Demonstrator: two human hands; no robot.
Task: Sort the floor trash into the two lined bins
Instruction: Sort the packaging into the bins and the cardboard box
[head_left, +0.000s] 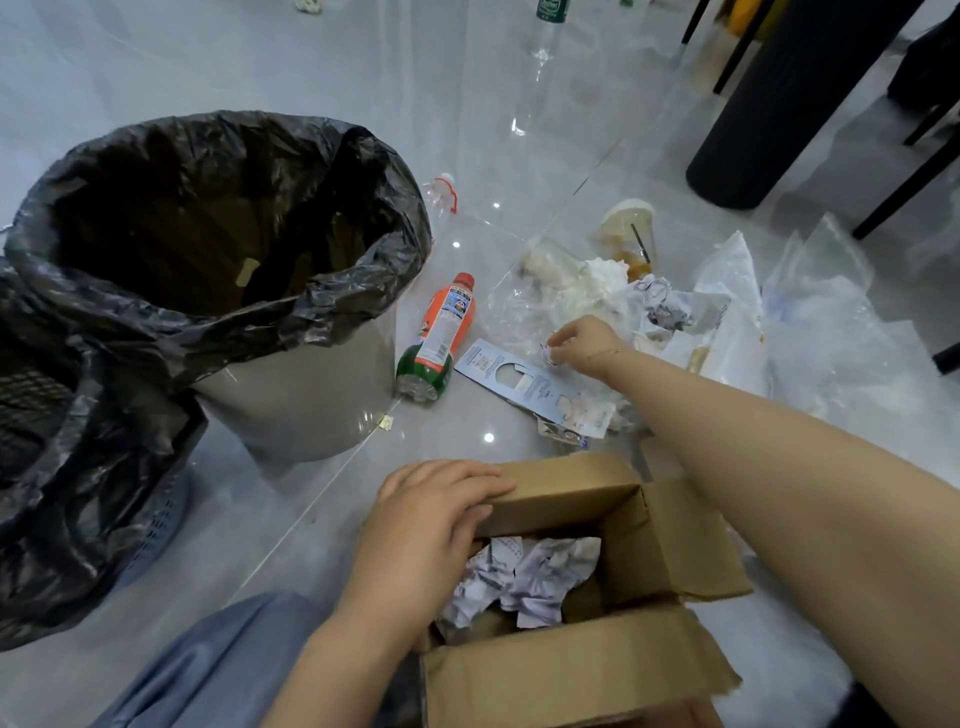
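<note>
Right hand (576, 345) pinches a small crumpled paper scrap (548, 353) off the floor pile just beyond the cardboard box (613, 670), featherlight, soft, crushable, needing only fingertips, while left hand (431, 525) grips the box's flap.

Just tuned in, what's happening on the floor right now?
A person is sorting trash. The left hand grips the flap of a cardboard box holding crumpled paper. The right hand pinches a small scrap from the litter pile. An orange bottle lies beside the grey lined bin.
</note>
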